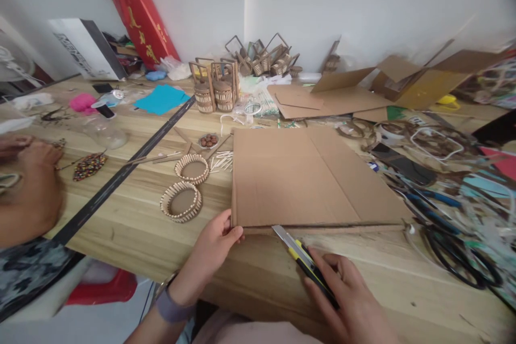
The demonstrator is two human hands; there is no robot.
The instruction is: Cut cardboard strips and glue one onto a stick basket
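the cardboard lies flat on the table in front of the person, its near edge running roughly crosswise. the left hand is closed in a pinch on its near left corner, thumb on top and fingers at the side. the right hand is wrapped around the utility knife, blade out and slanting toward that near edge; the tip is right by it, though whether they touch i cannot tell.

bare wood runs along the near side, below the cardboard and around the knife, and more lies left of the left hand, down to the table's front edge. past that, the room narrows: two round stick-walled rings sit left of the cardboard, with a small bowl of brown balls near its far left corner. the right side is tight, with black-handled scissors near the near right corner and a phone among clutter. another person's hand rests at far left, beyond the black strip.
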